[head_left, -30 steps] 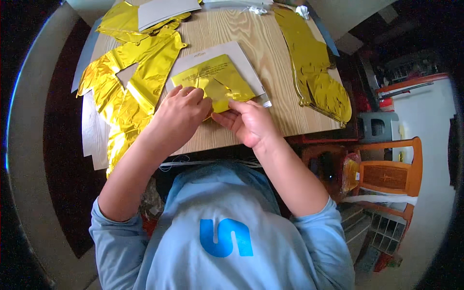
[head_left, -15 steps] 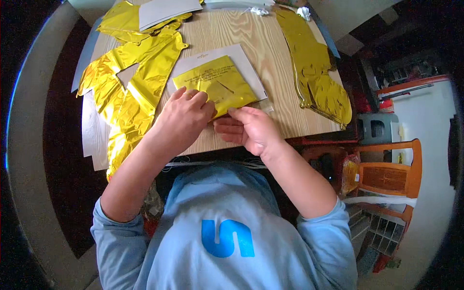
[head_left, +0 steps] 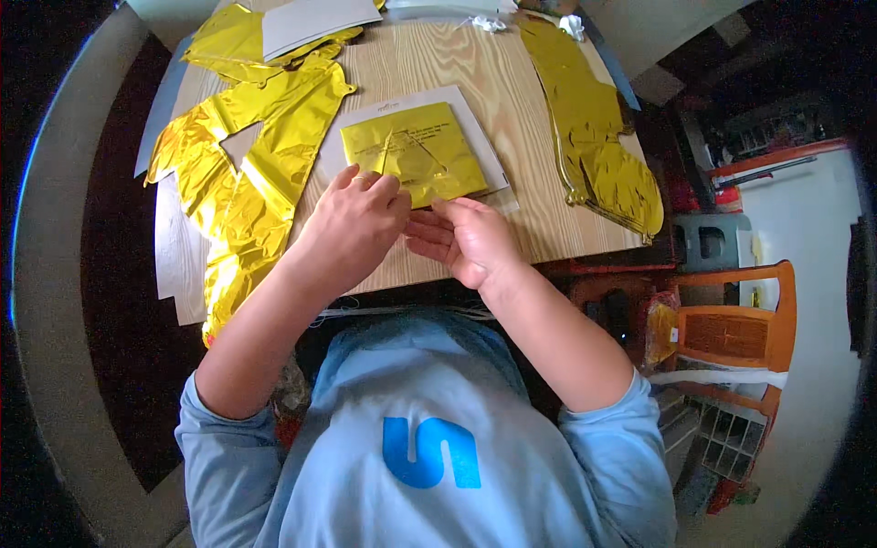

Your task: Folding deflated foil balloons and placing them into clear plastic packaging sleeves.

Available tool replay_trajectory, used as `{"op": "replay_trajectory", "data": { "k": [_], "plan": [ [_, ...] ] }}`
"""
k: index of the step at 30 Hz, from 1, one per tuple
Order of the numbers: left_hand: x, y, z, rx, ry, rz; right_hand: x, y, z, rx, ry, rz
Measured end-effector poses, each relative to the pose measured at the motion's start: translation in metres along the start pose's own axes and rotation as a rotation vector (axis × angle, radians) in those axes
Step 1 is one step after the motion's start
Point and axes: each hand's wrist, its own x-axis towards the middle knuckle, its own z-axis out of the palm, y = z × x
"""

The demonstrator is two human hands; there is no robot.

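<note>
A flat, folded gold foil balloon [head_left: 418, 146] with small dark print lies on a white card [head_left: 484, 137] at the table's near middle. My left hand [head_left: 354, 219] has its fingers curled and pinched at the near left edge of the folded foil. At the near right edge, my right hand [head_left: 468, 239] grips it, thumb on top and fingers beneath. My left fingertips are partly hidden behind the knuckles. Part of the card is covered by the foil.
Unfolded gold foil balloons [head_left: 265, 137] spread over the table's left side, with white sheets [head_left: 315, 23] at the far left. Another gold balloon [head_left: 594, 137] lies along the right edge. Crumpled white bits [head_left: 489, 22] sit at the far edge. A wooden chair [head_left: 731, 333] stands at right.
The folded foil balloon has shifted slightly away from me, and its near edge lies flatter. My right hand has moved a little left; my left hand stays at the near edge.
</note>
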Motion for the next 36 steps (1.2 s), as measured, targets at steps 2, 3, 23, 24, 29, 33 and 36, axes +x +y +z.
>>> {"op": "replay_trajectory", "data": {
  "k": [2, 3, 23, 24, 29, 33, 36],
  "plan": [
    [-0.001, 0.000, 0.004, 0.012, -0.013, -0.015, 0.001, -0.001, 0.000, 0.005, -0.029, 0.031],
    [-0.002, 0.000, 0.005, 0.005, -0.005, -0.021, 0.002, -0.001, -0.003, 0.008, -0.053, 0.060],
    [-0.017, -0.004, 0.034, -0.132, 0.066, -0.236, 0.026, -0.053, -0.056, -1.988, -0.241, -1.139],
    [-0.018, -0.005, 0.038, -0.130, 0.011, -0.210, 0.029, -0.051, -0.061, -1.986, -0.265, -1.119],
    [-0.025, -0.012, 0.038, -0.143, -0.035, -0.190, 0.034, -0.052, -0.066, -1.957, -0.340, -1.051],
    [-0.025, -0.013, 0.038, -0.141, -0.049, -0.186, 0.041, -0.054, -0.073, -1.861, -0.306, -1.063],
    [-0.023, -0.017, 0.030, -0.161, -0.079, -0.200, 0.038, -0.055, -0.073, -1.856, -0.236, -1.052]
  ]
}}
